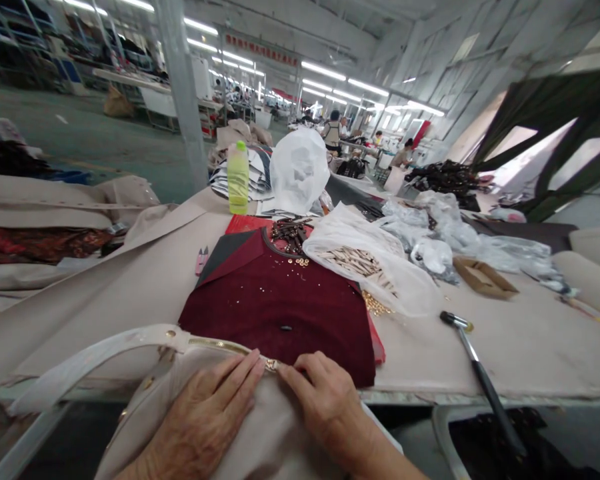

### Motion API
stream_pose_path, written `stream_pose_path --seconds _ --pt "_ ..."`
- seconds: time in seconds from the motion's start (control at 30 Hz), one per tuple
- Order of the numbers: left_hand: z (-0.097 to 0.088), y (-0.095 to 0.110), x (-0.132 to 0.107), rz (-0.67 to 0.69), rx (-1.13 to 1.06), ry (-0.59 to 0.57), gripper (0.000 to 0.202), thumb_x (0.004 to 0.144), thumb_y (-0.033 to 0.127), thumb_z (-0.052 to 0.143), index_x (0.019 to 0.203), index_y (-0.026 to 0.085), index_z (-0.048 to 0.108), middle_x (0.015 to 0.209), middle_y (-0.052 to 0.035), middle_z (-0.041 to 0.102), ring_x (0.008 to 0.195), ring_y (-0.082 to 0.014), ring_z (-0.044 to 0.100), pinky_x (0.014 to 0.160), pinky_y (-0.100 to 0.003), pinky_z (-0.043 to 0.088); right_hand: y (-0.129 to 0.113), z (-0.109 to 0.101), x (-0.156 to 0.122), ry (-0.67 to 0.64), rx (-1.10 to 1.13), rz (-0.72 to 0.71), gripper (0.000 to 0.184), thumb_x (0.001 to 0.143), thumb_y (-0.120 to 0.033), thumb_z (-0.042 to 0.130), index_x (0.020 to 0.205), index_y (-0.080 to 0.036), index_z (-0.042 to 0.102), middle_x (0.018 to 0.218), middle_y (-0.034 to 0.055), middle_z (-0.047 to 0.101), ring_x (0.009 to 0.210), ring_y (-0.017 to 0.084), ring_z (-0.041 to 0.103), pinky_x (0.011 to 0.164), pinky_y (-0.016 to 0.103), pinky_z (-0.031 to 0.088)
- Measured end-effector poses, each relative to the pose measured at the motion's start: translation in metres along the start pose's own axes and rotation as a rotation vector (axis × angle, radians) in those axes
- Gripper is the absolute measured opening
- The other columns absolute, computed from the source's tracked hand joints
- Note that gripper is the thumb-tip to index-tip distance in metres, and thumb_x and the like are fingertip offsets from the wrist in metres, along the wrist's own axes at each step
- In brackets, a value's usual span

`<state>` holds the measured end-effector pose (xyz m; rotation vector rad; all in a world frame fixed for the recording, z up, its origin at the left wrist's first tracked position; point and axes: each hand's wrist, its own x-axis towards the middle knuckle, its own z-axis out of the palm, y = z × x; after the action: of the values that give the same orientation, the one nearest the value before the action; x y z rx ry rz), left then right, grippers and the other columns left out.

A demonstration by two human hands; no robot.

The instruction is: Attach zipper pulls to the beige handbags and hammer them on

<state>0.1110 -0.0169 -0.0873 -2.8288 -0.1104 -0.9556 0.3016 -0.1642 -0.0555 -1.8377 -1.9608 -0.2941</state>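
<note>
A light beige handbag [267, 427] lies at the table's near edge, its strap [95, 360] arching to the left. Along its top runs a gold zipper [220, 345] with a gold slider [271, 365]. My left hand [205, 413] rests on the bag, fingers stretched flat, tips at the zipper just left of the slider. On the other side of the slider, my right hand [325, 400] has curled fingers gripping the bag's zipper edge; its thumb is partly hidden. Dark red fabric [280, 307] lies just beyond the bag, with small bits on it.
A black-handled hammer [480, 373] lies at right, its handle overhanging the edge. Behind the fabric are a plastic bag [405, 280] of pale slim pieces, dark hardware [290, 237] and gold pieces [375, 305]. Farther back stand a yellow-green bottle [238, 179] and a cardboard tray [485, 279].
</note>
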Motion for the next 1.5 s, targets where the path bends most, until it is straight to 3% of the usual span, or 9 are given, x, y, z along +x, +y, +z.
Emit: stream_pose_path --seconds 0.2,0.33,0.5,0.73,0.97,1.1,1.2,1.33,1.5 --pt "-0.001 0.002 0.002 -0.093 -0.046 -0.020 0.048 0.103 0.052 0.041 0.140 0.027 0.058 0.136 -0.0030 0.065 0.119 -0.0208 0.056 0.102 -0.036 0.037 0.007 -0.027 0.008 -0.117 0.253 0.125 0.030 0.097 -0.010 0.052 0.115 -0.021 0.072 0.101 0.0068 0.066 0.089 0.021 0.060 0.077 0.032 0.053" --pt "-0.004 0.000 0.005 0.012 -0.018 0.002 0.065 0.095 0.068 0.047 0.135 0.020 0.062 0.133 -0.0088 0.066 0.118 -0.0235 0.056 0.102 -0.036 0.037 0.063 -0.070 -0.031 0.043 0.202 0.420 0.026 0.102 -0.029 0.051 0.116 -0.023 0.073 0.114 0.0090 0.068 0.105 0.023 0.065 0.095 0.038 0.054" --pt "-0.011 0.004 0.013 -0.075 -0.080 0.065 0.059 0.099 0.065 0.041 0.129 0.021 0.065 0.122 -0.0051 0.070 0.111 -0.0210 0.058 0.099 -0.035 0.038 0.157 -0.112 -0.145 0.085 -0.625 0.740 0.054 0.091 -0.040 0.038 0.118 -0.002 0.065 0.115 0.0310 0.065 0.110 0.044 0.062 0.095 0.061 0.050" --pt "-0.011 0.007 0.007 -0.064 -0.029 -0.021 0.045 0.093 0.020 0.051 0.137 0.025 0.059 0.128 -0.0011 0.067 0.119 -0.0203 0.053 0.104 -0.033 0.036 0.195 -0.132 -0.218 -0.157 -0.583 1.090 0.051 0.093 -0.036 0.025 0.116 -0.011 0.063 0.091 0.0243 0.071 0.087 0.042 0.071 0.084 0.056 0.054" --pt "-0.002 0.010 0.000 -0.091 0.007 -0.084 0.051 0.094 0.016 0.049 0.143 0.027 0.053 0.135 -0.0023 0.063 0.123 -0.0219 0.054 0.097 -0.035 0.043 0.122 -0.140 -0.172 0.143 -0.169 1.080 0.060 0.081 -0.061 0.050 0.127 -0.027 0.069 0.109 0.0105 0.076 0.099 0.040 0.073 0.078 0.049 0.063" --pt "0.000 0.011 -0.003 -0.091 0.012 -0.109 0.053 0.095 0.012 0.044 0.145 0.026 0.052 0.136 -0.0043 0.062 0.124 -0.0233 0.053 0.095 -0.037 0.042 0.042 -0.126 -0.121 -0.007 0.217 0.809 0.053 0.093 -0.055 0.058 0.142 -0.035 0.061 0.101 0.0031 0.077 0.085 0.028 0.077 0.060 0.030 0.063" --pt "-0.001 0.012 -0.005 -0.090 0.001 -0.138 0.054 0.096 0.012 0.044 0.147 0.027 0.049 0.140 -0.0057 0.059 0.126 -0.0243 0.051 0.097 -0.038 0.041 0.006 -0.108 -0.080 -0.175 0.348 0.521 0.045 0.101 -0.035 0.055 0.146 -0.031 0.057 0.121 0.0047 0.073 0.095 0.023 0.076 0.080 0.026 0.062" --pt "0.000 0.015 -0.004 -0.104 0.000 -0.077 0.051 0.098 0.013 0.041 0.146 0.027 0.051 0.136 -0.0046 0.061 0.126 -0.0240 0.050 0.094 -0.038 0.040 -0.005 -0.082 -0.049 -0.180 0.335 0.197 0.057 0.098 -0.012 0.051 0.151 -0.033 0.048 0.133 0.0043 0.067 0.116 0.021 0.068 0.097 0.026 0.055" --pt "0.001 0.014 -0.002 -0.130 -0.006 -0.045 0.043 0.102 0.022 0.038 0.140 0.030 0.056 0.138 -0.0015 0.060 0.124 -0.0226 0.049 0.094 -0.038 0.037 -0.005 -0.088 -0.046 -0.245 0.217 0.145 0.067 0.098 -0.007 0.044 0.158 -0.037 0.035 0.133 0.0039 0.067 0.113 0.021 0.070 0.093 0.027 0.058"
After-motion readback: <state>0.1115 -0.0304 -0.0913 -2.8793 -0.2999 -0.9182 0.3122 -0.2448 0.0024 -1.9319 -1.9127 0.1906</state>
